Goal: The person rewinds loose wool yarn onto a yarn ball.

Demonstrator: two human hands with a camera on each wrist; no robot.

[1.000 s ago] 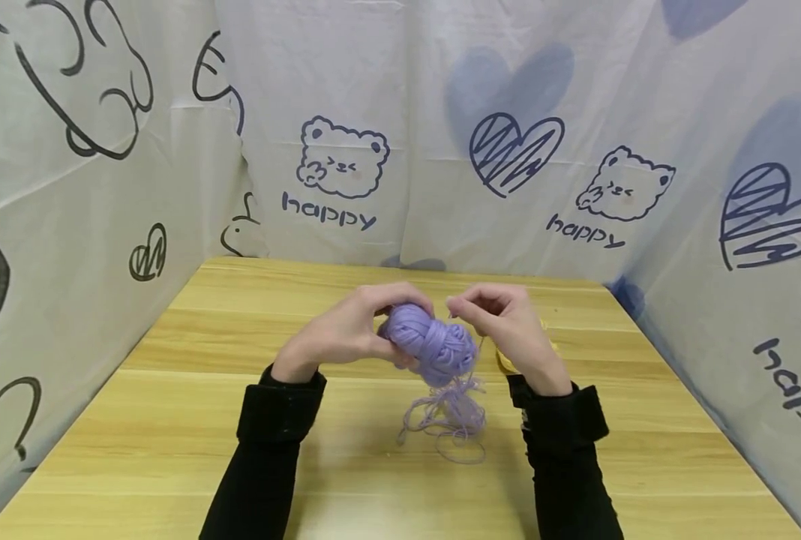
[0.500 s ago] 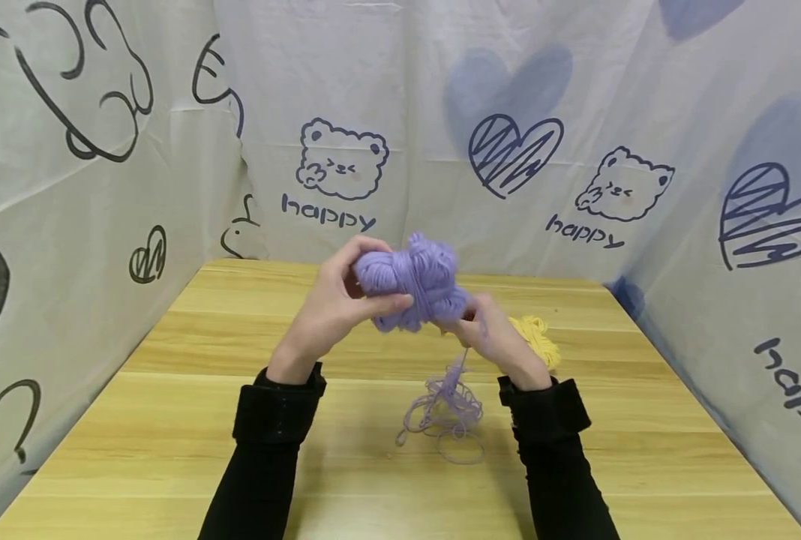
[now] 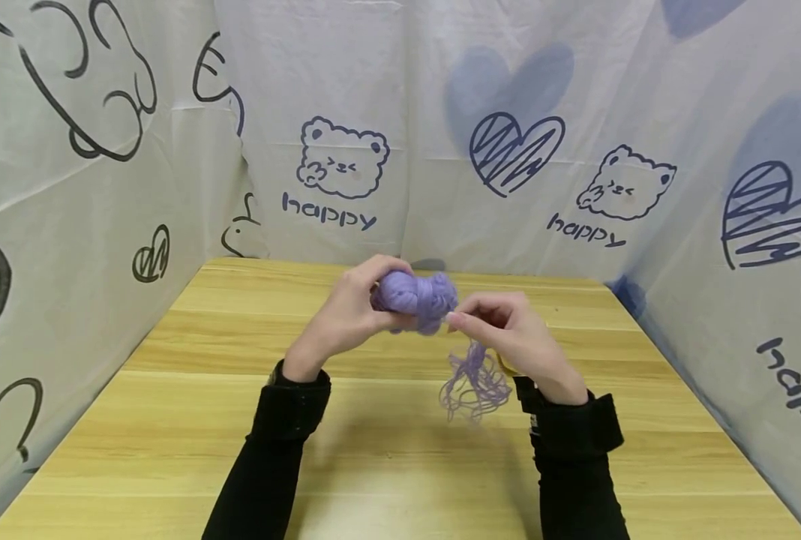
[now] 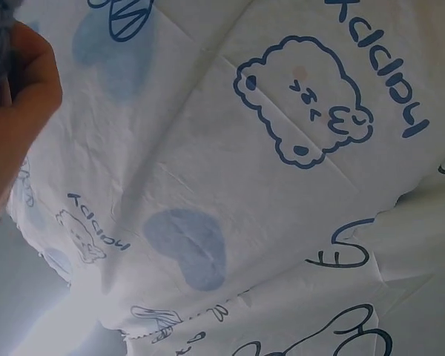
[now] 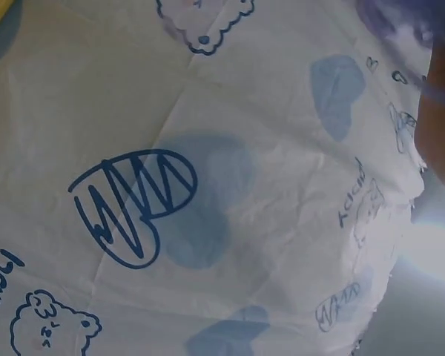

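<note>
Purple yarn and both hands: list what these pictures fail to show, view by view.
- Head view: the near side of the purple yarn ball is covered by the left hand; where the strand pinched by the right hand joins the hanging loose tangle is too fine to trace.
- Left wrist view: only a blurred corner of the ball and part of the hand show, cut off by the edge.
- Right wrist view: yarn loops blurred at the top corner.
</note>
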